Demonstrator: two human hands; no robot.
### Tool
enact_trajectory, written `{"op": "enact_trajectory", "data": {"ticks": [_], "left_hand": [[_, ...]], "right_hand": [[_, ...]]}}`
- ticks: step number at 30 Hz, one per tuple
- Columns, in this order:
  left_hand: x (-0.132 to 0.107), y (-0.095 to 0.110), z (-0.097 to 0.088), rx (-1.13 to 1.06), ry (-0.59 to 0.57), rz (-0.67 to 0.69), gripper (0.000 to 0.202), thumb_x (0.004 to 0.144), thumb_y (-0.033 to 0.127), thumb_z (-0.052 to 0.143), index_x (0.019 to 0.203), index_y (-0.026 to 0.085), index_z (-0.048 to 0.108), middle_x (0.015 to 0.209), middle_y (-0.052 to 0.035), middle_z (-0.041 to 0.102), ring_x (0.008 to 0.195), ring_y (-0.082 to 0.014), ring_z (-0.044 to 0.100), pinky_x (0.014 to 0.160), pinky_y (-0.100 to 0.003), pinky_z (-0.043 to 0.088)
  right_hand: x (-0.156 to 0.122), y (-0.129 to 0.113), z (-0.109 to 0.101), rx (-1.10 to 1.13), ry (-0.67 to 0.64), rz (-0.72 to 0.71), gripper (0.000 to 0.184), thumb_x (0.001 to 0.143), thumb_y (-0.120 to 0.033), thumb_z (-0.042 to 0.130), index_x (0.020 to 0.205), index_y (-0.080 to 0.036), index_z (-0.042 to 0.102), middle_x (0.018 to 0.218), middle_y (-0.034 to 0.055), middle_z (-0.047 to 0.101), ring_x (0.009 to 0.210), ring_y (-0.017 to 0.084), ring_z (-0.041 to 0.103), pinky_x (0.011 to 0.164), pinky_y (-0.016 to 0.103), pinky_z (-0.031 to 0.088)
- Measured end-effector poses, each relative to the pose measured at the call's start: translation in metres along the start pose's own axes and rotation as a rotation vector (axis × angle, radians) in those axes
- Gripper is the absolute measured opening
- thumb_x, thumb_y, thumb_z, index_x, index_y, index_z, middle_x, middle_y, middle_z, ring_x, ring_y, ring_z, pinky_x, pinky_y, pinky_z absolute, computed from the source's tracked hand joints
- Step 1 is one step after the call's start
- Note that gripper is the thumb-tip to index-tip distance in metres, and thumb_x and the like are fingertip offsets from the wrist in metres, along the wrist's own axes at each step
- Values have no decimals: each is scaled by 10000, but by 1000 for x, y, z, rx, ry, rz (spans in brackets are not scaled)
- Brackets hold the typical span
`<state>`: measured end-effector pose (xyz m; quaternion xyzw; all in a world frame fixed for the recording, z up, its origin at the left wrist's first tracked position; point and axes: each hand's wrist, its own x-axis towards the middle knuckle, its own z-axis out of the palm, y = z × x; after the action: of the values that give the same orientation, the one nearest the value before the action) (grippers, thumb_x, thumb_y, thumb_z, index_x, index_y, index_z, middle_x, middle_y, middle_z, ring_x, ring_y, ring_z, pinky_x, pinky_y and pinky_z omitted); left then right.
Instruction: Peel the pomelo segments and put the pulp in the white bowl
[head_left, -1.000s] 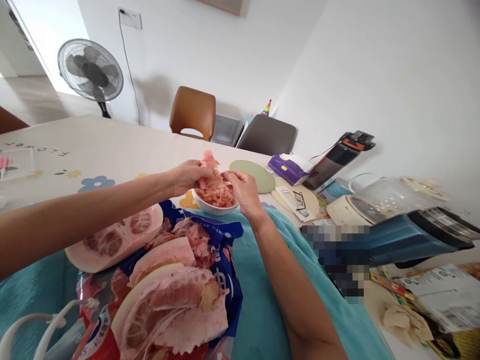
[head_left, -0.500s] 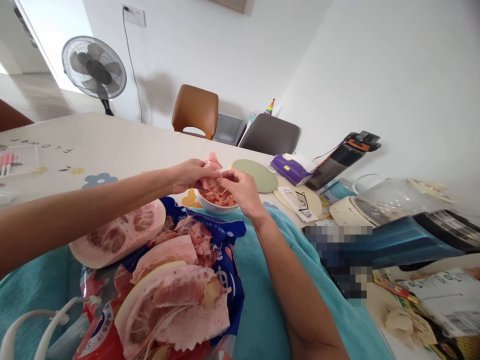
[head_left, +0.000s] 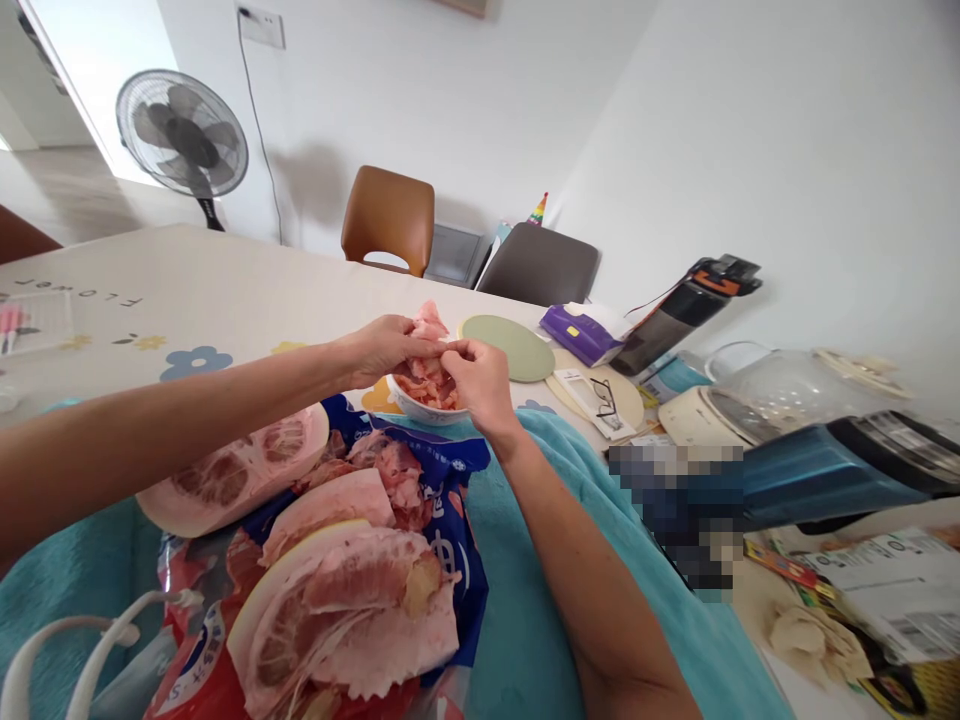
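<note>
Both my hands meet over a small white bowl (head_left: pixel 417 408) heaped with pink pomelo flesh (head_left: pixel 424 384). My left hand (head_left: pixel 382 346) is closed on a pink pomelo segment (head_left: pixel 430 322) that sticks up above the bowl. My right hand (head_left: pixel 478 381) pinches the same segment from the right, fingertips touching the left hand's. Nearer to me, pomelo peel pieces (head_left: pixel 345 600) lie on a blue and red plastic bag (head_left: pixel 442 500), and a big peel half (head_left: pixel 232 470) sits to the left.
A teal cloth (head_left: pixel 540 580) covers the table's near part. Right of the bowl lie a green round mat (head_left: pixel 510 347), glasses (head_left: pixel 604 400), a purple tissue pack (head_left: pixel 581 337), a dark bottle (head_left: pixel 686 310), a blender jar (head_left: pixel 795 385). Two chairs (head_left: pixel 390 220) and a fan (head_left: pixel 182 135) stand behind.
My right hand has moved left from the bowl's right edge to meet the left hand and pinch the segment. The left hand has stayed over the bowl.
</note>
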<state>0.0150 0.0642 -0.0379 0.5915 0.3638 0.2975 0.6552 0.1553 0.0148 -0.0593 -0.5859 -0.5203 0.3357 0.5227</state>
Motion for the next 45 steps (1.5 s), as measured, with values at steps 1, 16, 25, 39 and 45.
{"op": "enact_trajectory", "data": {"ticks": [1,16,25,39,45], "left_hand": [[0,1,0,-12,0,-5,369,641,383,843,620,116,589,509,-13,583,499,-94,537,565,-244,420],[0,3,-12,-99,-4,-42,153,628,111,720,731,138,610,592,25,547,572,-90,530,600,-241,448],[1,1,-10,25,-44,-13,176,659,166,695,577,153,539,509,20,492,498,-79,448,524,-231,364],[2,1,-8,67,-20,-35,140,638,93,698,594,128,569,563,-15,563,522,-89,519,516,-224,373],[5,1,-8,-55,-52,-18,153,627,86,702,599,131,558,573,-13,560,535,-87,534,527,-221,412]], "right_hand": [[1,0,0,59,-4,19,116,654,-224,549,680,-182,654,543,-24,619,468,135,569,462,256,456],[3,1,-4,449,-187,150,167,704,-321,689,758,-163,702,670,22,685,612,135,636,521,235,519],[4,2,-8,433,-239,170,260,589,-319,807,763,-174,679,701,-11,686,611,113,634,571,235,529],[0,7,5,277,-52,16,38,628,-193,578,618,-208,544,473,-54,602,377,112,542,387,231,462],[0,2,8,473,20,149,101,602,-182,603,567,-199,510,449,-56,573,404,100,528,373,206,444]]}}
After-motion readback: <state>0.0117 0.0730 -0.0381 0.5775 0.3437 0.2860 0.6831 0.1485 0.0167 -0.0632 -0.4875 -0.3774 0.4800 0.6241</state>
